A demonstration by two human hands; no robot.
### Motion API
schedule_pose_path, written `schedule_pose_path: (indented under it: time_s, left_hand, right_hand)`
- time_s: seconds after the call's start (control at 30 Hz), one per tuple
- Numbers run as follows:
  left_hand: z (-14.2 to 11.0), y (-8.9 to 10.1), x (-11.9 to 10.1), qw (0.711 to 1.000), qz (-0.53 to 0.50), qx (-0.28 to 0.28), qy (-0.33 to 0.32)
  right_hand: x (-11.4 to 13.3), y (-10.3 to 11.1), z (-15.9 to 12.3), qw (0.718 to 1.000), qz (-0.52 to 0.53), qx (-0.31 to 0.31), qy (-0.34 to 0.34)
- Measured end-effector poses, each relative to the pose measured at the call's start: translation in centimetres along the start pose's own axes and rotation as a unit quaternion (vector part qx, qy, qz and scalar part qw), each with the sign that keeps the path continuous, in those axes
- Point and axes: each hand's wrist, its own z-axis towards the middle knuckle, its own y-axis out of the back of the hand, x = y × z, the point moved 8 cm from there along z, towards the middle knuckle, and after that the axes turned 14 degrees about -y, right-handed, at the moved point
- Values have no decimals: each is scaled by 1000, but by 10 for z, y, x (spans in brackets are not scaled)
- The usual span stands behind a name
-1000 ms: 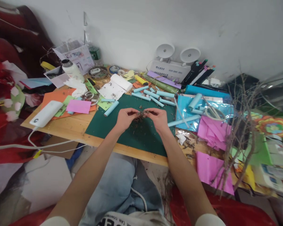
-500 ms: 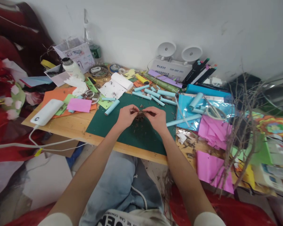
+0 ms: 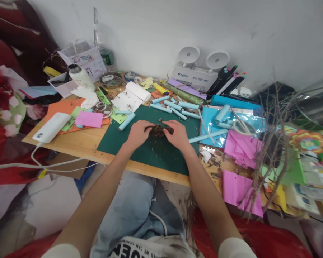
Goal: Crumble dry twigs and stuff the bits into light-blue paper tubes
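Note:
A small heap of dark brown, crumbly dried plant bits (image 3: 158, 131) lies on the green cutting mat (image 3: 168, 157) between my two hands. My left hand (image 3: 139, 134) is at the heap's left side, thumb and forefinger curled around some of the dark bits. From the other side, my right hand (image 3: 178, 134) curves in with dark bits between its thumb and forefinger. The fingertips of the two hands are apart. Fine crumbs are scattered over the mat around them. The undersides of both hands are hidden.
Several light-blue paper tubes (image 3: 188, 105) lie behind the hands. A white power bank (image 3: 51, 127) with a cable sits at the left. Bare branches (image 3: 271, 157) rise at the right beside pink paper (image 3: 242, 191). An open white bottle (image 3: 81, 77) stands at the back left.
My hands were pinching together over the dried bits a second ago. They have since spread apart to either side of the heap, which now shows more plainly between them.

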Motion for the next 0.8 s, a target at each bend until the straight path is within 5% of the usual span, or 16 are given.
schedule_pose_path:
  time_s: [0.17,0.37,0.53,0.7,0.8]
  left_hand:
    - [-8,1,-13,999,7,36,-38]
    - [-3,-21,-25,989,66,123,-49]
    - [2,-17,-26,993,65,90,-28]
    - [-7,-7,-20,992,50,105,-44]
    - [-2,-20,-16,988,53,140,-50]
  right_hand:
    - [-3,3,4,1000,-14,-5,4]
    - [4,-16,48,998,-32,46,5]
    - [8,-27,58,992,-3,120,-25]
    - [-22,13,38,992,-42,11,-118]
    - [-27,12,25,980,-128,14,-154]
